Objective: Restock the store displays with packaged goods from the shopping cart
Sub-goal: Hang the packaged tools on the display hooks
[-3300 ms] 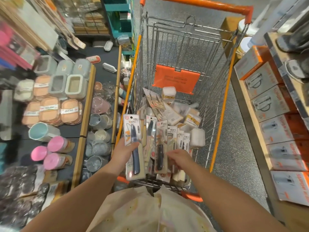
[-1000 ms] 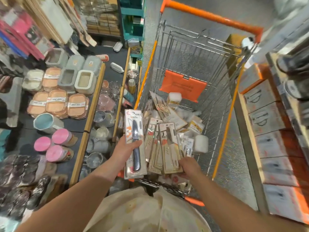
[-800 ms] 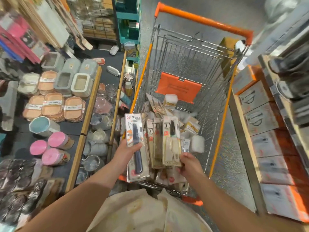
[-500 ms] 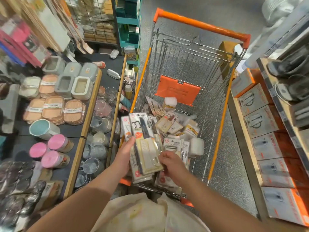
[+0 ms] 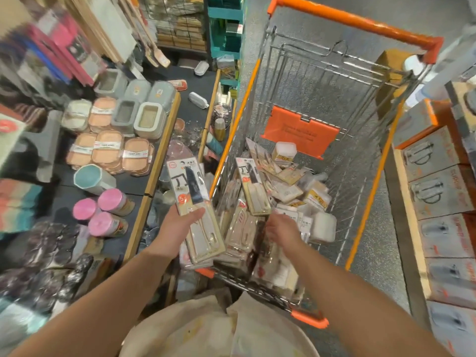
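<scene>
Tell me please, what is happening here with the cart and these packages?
A person is taking packaged knives out of an orange-framed shopping cart to restock a store. The left hand holds a stack of knife packs just outside the cart's left edge, above the display table. The right hand reaches down among the packs piled in the cart; whether it grips one is unclear. Nothing in hand is on a display yet.

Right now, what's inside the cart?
The cart holds a heap of carded knife packs and small white boxes. Whatever lies under the heap is covered.
</scene>
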`<state>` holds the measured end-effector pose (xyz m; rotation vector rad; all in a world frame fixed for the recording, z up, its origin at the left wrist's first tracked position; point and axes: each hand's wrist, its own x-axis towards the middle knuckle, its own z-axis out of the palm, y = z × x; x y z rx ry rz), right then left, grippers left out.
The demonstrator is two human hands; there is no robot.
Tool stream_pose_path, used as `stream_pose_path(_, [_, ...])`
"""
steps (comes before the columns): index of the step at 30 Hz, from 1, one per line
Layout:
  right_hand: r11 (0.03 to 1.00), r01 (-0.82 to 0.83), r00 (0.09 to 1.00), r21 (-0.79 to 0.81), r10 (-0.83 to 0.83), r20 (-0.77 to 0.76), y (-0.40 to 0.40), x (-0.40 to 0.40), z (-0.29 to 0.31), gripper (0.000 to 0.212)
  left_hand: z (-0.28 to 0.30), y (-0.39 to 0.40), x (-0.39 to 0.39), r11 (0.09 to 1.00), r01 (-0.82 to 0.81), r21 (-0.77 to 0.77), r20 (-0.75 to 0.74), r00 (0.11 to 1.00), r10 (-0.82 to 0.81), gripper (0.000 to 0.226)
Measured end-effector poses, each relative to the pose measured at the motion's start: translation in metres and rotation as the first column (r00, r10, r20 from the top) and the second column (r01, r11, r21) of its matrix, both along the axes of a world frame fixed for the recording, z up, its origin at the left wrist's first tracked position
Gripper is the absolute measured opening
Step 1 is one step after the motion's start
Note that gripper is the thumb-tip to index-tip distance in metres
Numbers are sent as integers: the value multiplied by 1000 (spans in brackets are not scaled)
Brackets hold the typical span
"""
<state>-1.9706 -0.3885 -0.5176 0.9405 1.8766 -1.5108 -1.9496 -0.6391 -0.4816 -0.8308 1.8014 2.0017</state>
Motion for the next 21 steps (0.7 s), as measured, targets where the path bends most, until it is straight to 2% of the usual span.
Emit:
stream_pose_path(3, [987, -110, 993, 114, 106, 42, -8, -26, -19, 40, 0, 0, -2, 999, 25, -44, 7, 1000, -25, 22])
stream_pose_path(6, [979, -192, 971, 66, 180, 154, -30, -29, -28, 41, -2, 7, -1, 996, 40, -84, 12, 999, -39, 19])
stream_pose_path(9, [941, -328, 922, 84, 299, 247, -42, -17, -46, 64, -3, 9, 4, 994, 23, -106, 25, 999, -20, 18])
stream_pose_path(11, [921, -362, 918, 142, 326, 226, -42, -11, -55, 53, -4, 7, 6, 995, 5, -104, 49, 999, 0, 17])
stream_pose_path(14, [979, -205, 957, -5, 202, 208, -44, -7, -40, 22, -4, 3, 8, 996, -19, -88, 62, 998, 25, 16])
stream_pose_path(17, [993, -61, 971, -99, 82, 223, -46, 0, -16, 22, 1, 3, 7, 998, -35, -57, 54, 998, 39, 21])
stream_pose_path(21, [992, -71, 996, -106, 75, 37, -39, 4, 27, 8, 14, 0, 2, 996, -89, 15, 29, 996, 89, 27])
